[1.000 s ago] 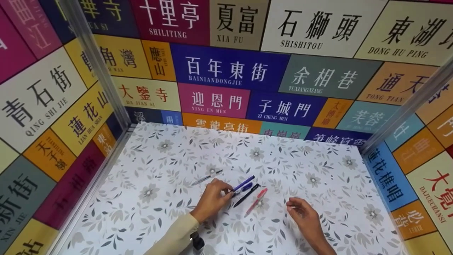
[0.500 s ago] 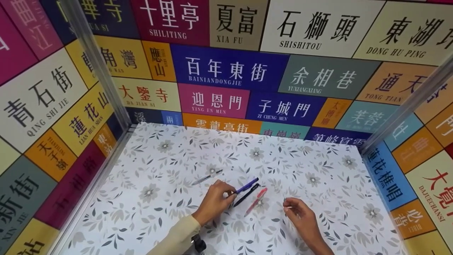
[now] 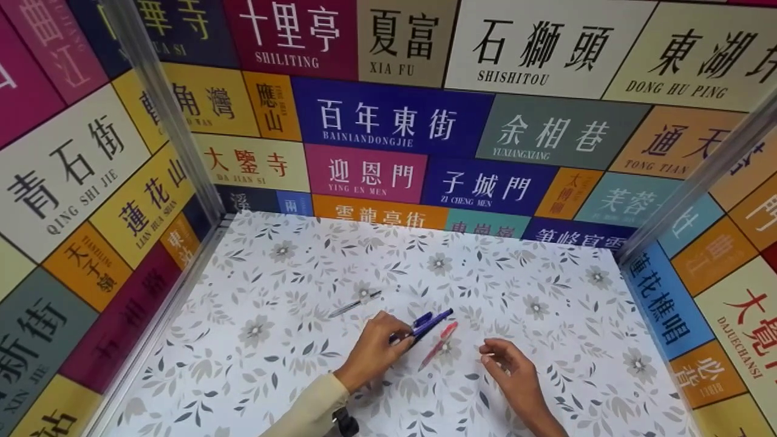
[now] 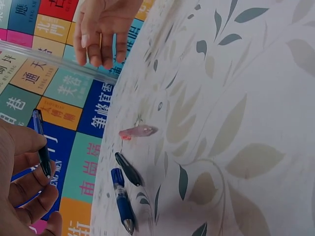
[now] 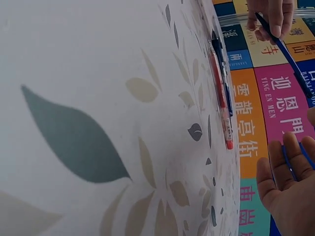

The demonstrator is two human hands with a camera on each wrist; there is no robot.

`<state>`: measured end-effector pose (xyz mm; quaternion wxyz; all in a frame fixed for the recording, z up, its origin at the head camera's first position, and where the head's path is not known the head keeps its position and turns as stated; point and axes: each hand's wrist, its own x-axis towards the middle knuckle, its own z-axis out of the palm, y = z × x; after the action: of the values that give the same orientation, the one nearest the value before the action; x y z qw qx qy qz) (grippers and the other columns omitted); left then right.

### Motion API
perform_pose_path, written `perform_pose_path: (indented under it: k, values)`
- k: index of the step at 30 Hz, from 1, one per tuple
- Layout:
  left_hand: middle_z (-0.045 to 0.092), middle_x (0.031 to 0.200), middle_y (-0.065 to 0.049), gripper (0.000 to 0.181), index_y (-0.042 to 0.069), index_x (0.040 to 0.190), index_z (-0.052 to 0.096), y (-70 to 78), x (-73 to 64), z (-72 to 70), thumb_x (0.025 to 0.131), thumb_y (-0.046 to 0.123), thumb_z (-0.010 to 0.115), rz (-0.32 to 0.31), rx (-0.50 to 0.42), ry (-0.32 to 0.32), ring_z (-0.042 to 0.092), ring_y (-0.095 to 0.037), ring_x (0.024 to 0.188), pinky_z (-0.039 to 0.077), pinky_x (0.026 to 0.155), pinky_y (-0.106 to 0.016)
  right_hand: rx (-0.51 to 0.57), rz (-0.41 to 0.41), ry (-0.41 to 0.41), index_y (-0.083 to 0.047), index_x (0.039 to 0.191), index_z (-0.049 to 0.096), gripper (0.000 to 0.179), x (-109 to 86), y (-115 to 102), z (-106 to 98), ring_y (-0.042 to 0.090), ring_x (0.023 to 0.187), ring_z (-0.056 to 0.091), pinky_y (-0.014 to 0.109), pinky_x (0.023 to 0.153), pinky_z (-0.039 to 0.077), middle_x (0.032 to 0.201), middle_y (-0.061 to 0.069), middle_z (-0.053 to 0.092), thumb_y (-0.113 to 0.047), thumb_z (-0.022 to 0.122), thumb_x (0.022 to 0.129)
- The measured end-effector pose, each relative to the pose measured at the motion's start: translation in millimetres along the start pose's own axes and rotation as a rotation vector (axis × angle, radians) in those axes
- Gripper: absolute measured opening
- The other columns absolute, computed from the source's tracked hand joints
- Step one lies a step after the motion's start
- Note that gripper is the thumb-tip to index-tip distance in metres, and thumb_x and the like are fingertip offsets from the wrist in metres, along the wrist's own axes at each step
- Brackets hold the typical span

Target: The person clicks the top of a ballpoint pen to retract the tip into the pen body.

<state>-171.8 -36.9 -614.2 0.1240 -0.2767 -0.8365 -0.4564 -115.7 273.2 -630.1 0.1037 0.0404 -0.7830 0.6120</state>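
My left hand (image 3: 371,353) pinches a blue pen (image 3: 436,321) between thumb and fingers, raised above the tabletop. In the left wrist view the held pen (image 4: 42,142) points downward. Below it lie a second blue pen (image 4: 122,201), a black pen (image 4: 128,168) and a pink pen (image 4: 138,132). From the head, the held pen covers the black one. To the right of the pink pen (image 3: 438,346), my right hand (image 3: 513,371) hovers with loosely bent fingers and holds nothing.
A clear pen with a dark end (image 3: 355,304) lies farther off, left of the others. The white floral tabletop (image 3: 273,376) is bounded by colourful sign-covered walls (image 3: 388,115) behind and at both sides. Metal posts (image 3: 182,139) stand at the corners.
My left hand has carried the blue pen to the right, past the other blue pen and over the black pen. My right hand has drifted slightly left, still holding nothing.
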Motion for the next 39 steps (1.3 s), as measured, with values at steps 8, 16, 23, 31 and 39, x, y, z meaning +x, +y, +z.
perform_pose_path:
  k: [8, 16, 23, 31, 39]
  values:
    - [0.074, 0.089, 0.008, 0.007, 0.012, 0.098, 0.083, 6.4, 0.0, 4.9, 0.094, 0.008, 0.086, -0.009, -0.016, 0.011, 0.064, -0.014, 0.089, 0.05, 0.084, -0.032, 0.027, 0.004, -0.018, 0.005, 0.126, 0.072, 0.028, 0.0, -4, 7, 0.019, 0.108, 0.074, 0.022, 0.095, 0.057, 0.114, 0.025, 0.075, 0.002, 0.078, 0.099]
    - [0.074, 0.087, 0.008, 0.006, 0.013, 0.097, 0.083, 13.5, 0.1, 8.8, 0.095, 0.008, 0.085, 0.023, -0.048, 0.009, 0.065, -0.016, 0.09, 0.052, 0.086, -0.034, 0.052, -0.002, -0.031, 0.006, 0.128, 0.07, 0.029, 0.1, -6, 11, 0.017, 0.109, 0.073, 0.022, 0.096, 0.056, 0.114, 0.023, 0.074, 0.004, 0.076, 0.1]
    - [0.075, 0.087, 0.005, 0.006, 0.012, 0.098, 0.083, 19.1, -1.1, 13.6, 0.095, 0.007, 0.085, 0.056, -0.063, 0.014, 0.067, -0.022, 0.086, 0.052, 0.082, -0.028, 0.046, -0.025, -0.04, 0.006, 0.13, 0.069, 0.031, -0.3, -12, 15, 0.018, 0.109, 0.073, 0.022, 0.097, 0.056, 0.114, 0.02, 0.075, 0.003, 0.077, 0.1]
    - [0.07, 0.085, 0.009, 0.003, 0.015, 0.099, 0.084, 28.3, -3.3, 18.6, 0.097, 0.013, 0.085, 0.019, -0.058, -0.031, 0.059, -0.013, 0.082, 0.044, 0.076, -0.021, 0.077, -0.071, -0.052, 0.007, 0.132, 0.068, 0.031, -0.9, -18, 20, 0.017, 0.108, 0.073, 0.023, 0.096, 0.057, 0.114, 0.026, 0.074, 0.007, 0.073, 0.101]
    - [0.071, 0.087, 0.009, 0.006, 0.016, 0.099, 0.084, 36.0, -3.7, 20.0, 0.096, 0.011, 0.085, 0.048, -0.054, -0.023, 0.064, -0.015, 0.087, 0.05, 0.083, -0.026, 0.085, -0.09, -0.046, 0.008, 0.131, 0.067, 0.031, 0.2, -24, 23, 0.018, 0.106, 0.074, 0.023, 0.095, 0.057, 0.111, 0.026, 0.074, 0.009, 0.073, 0.1]
